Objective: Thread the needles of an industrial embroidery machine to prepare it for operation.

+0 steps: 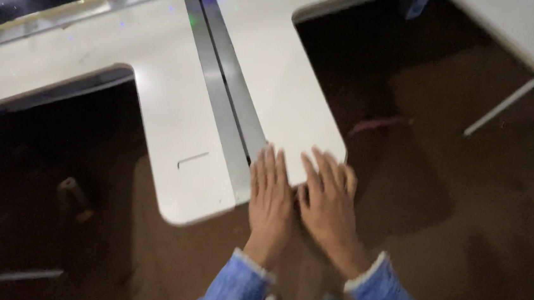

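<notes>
**Both hands flat on counter end**

Blue sleeves (237,290) nearest. L hand (271,198) & R hand (330,199) lie side by side, fingers straight & spread, gripping nothing, fingertips on the near edge of the white counter (296,101). Grey strip (223,96) runs away just left of L hand. Brown floor (466,204) to the right.

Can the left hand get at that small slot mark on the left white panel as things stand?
Probably yes: the left hand lies flat at the panel's near edge, and the slot mark sits close by with nothing between them.
</notes>
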